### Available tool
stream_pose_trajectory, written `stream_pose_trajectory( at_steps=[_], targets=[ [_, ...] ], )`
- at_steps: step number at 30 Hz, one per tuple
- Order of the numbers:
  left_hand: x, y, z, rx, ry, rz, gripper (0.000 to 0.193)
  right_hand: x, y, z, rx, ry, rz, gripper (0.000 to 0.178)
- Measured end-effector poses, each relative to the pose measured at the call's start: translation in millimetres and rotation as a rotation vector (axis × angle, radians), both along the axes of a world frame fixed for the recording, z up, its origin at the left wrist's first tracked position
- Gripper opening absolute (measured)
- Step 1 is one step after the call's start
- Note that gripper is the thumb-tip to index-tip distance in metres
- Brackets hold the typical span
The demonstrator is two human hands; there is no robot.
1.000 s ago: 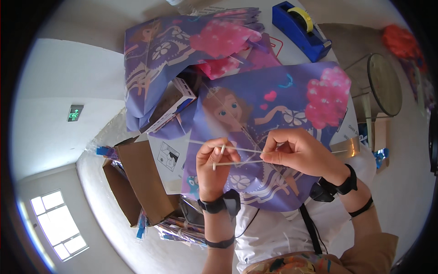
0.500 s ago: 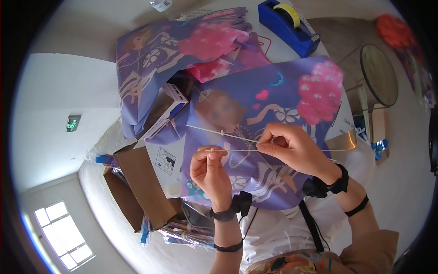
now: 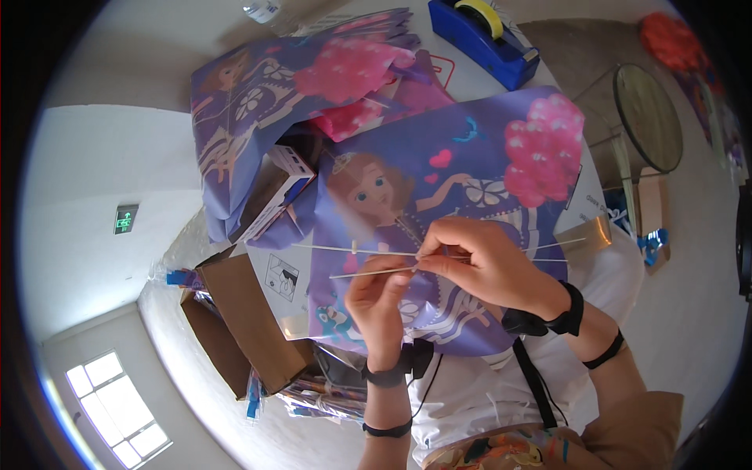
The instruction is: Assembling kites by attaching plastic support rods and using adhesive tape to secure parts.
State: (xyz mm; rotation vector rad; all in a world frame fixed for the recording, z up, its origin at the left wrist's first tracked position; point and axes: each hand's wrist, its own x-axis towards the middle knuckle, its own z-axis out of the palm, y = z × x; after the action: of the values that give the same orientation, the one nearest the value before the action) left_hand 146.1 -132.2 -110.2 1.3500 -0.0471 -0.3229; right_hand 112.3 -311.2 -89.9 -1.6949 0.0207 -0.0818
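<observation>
Two thin white rods cross between my hands above a purple printed sheet [image 3: 345, 211] with a cartoon figure and pink balloons. My left hand [image 3: 377, 317] pinches the lower rod [image 3: 348, 275] between thumb and fingers. Fingertips of my right hand [image 3: 497, 270] meet those of the left and close on the rods near the crossing. The upper rod [image 3: 317, 248] carries a small white piece [image 3: 354, 247] and runs into the right hand's grip. Rod ends stick out to the right past my right hand. My fingers hide the exact contact point.
A blue tape dispenser [image 3: 489, 51] stands at the table's far edge. More folded printed sheets [image 3: 235, 117] drape over a box [image 3: 286, 192] at the left. An open cardboard carton [image 3: 258, 329] sits below left; a round-topped stool [image 3: 646, 117] is at the right.
My right hand has moved left, and my hands have come together. The rods have shifted: the lower one now tilts, and the upper one lies flatter, its left end farther left.
</observation>
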Motion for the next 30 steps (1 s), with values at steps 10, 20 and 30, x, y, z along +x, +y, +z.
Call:
stream_pose_trajectory(
  at_steps=[10,20,30],
  targets=[
    [45,64,-32,0.035,0.202,0.271,0.010,10,-30,-38,-0.459,-0.062,-0.279,0.010],
    [104,132,-69,0.942,-0.165,0.360,0.031,-1,-137,-92,-0.911,-0.078,-0.310,0.010],
    [66,-24,-81,1.343,-0.951,-0.655,0.079,-40,-100,-112,-1.038,-0.003,-0.309,0.017]
  ],
)
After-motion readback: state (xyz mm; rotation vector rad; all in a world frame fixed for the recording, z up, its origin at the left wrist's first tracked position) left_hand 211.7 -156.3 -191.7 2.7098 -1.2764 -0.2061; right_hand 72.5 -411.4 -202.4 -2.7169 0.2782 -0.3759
